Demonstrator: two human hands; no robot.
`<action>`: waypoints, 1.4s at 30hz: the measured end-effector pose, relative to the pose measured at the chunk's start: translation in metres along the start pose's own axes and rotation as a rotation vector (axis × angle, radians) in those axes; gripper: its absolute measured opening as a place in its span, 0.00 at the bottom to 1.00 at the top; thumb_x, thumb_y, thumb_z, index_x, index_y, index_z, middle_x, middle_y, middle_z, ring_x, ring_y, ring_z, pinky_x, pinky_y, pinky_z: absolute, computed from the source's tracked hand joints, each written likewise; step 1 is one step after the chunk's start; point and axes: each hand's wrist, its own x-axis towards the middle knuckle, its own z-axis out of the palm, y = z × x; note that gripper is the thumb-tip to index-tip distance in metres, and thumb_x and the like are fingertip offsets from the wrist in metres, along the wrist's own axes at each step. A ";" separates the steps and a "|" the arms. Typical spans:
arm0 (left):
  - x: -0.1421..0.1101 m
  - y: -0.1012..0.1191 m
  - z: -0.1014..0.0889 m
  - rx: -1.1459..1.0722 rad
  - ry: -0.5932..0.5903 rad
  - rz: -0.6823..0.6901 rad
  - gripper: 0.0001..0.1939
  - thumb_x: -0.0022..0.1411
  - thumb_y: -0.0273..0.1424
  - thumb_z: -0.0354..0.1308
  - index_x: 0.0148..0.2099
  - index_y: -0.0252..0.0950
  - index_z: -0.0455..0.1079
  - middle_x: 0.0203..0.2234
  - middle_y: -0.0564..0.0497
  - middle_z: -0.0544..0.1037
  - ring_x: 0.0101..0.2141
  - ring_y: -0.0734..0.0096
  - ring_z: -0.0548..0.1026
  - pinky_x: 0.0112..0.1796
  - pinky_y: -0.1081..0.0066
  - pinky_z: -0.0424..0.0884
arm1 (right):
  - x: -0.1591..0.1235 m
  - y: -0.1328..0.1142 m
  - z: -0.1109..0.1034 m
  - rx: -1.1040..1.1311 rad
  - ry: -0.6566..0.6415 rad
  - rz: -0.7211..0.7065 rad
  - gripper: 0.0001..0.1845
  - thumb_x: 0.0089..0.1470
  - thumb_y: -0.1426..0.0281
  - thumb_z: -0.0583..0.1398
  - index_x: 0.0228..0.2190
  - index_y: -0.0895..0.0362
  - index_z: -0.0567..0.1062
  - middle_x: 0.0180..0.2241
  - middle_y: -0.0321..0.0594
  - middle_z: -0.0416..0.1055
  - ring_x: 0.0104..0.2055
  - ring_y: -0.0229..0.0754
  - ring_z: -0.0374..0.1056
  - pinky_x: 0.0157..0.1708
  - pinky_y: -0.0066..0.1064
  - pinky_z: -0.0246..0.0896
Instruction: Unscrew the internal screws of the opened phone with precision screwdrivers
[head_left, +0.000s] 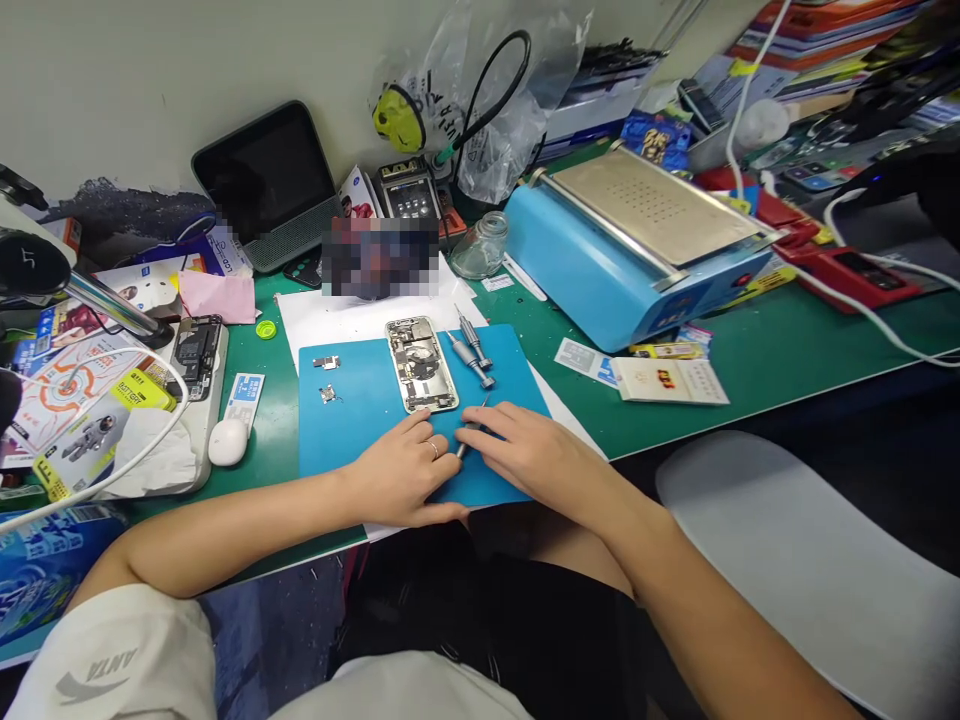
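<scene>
An opened phone body (421, 363) lies upright on a blue work mat (352, 420), its insides showing. Just below it my left hand (405, 470) rests flat on the mat, a ring on one finger, fingers loosely curled with nothing seen in them. My right hand (525, 450) lies beside it, fingers closed around a thin metal tool (469, 435), probably tweezers. The two hands nearly touch. Two grey screwdrivers (472, 352) lie to the right of the phone. Two small metal parts (327, 378) sit on the mat's left side.
A blue heating plate machine (630, 250) stands at the right. A dark tablet (266, 185), a glass jar (484, 245) and a plastic bag are at the back. A second opened phone (196, 355) and white mouse (227, 441) lie left. Cables cross the right.
</scene>
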 end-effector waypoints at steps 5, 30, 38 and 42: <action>0.001 0.000 -0.001 0.006 -0.002 0.009 0.25 0.68 0.54 0.57 0.36 0.35 0.71 0.29 0.47 0.72 0.33 0.60 0.69 0.59 0.52 0.64 | -0.004 0.005 0.006 0.042 0.112 0.003 0.11 0.62 0.80 0.56 0.42 0.59 0.75 0.45 0.48 0.80 0.39 0.47 0.75 0.38 0.39 0.75; -0.003 0.000 0.008 -0.172 -0.014 -0.036 0.29 0.69 0.51 0.57 0.54 0.27 0.71 0.45 0.34 0.80 0.50 0.45 0.75 0.50 0.54 0.72 | 0.056 -0.036 0.035 0.882 0.493 0.481 0.18 0.64 0.72 0.61 0.53 0.48 0.67 0.45 0.39 0.79 0.47 0.43 0.79 0.48 0.39 0.79; -0.001 -0.003 -0.004 -0.146 0.084 -0.038 0.21 0.71 0.48 0.55 0.45 0.33 0.72 0.39 0.40 0.80 0.41 0.52 0.77 0.41 0.57 0.72 | 0.063 -0.032 0.035 0.833 0.511 0.472 0.16 0.64 0.72 0.60 0.52 0.49 0.68 0.44 0.38 0.80 0.45 0.41 0.80 0.47 0.35 0.78; 0.002 -0.002 -0.007 -0.103 0.188 0.006 0.19 0.70 0.46 0.55 0.37 0.35 0.71 0.28 0.47 0.77 0.32 0.59 0.74 0.35 0.61 0.67 | 0.066 -0.032 0.035 0.790 0.553 0.450 0.15 0.65 0.73 0.59 0.52 0.49 0.68 0.43 0.38 0.81 0.44 0.41 0.80 0.45 0.35 0.79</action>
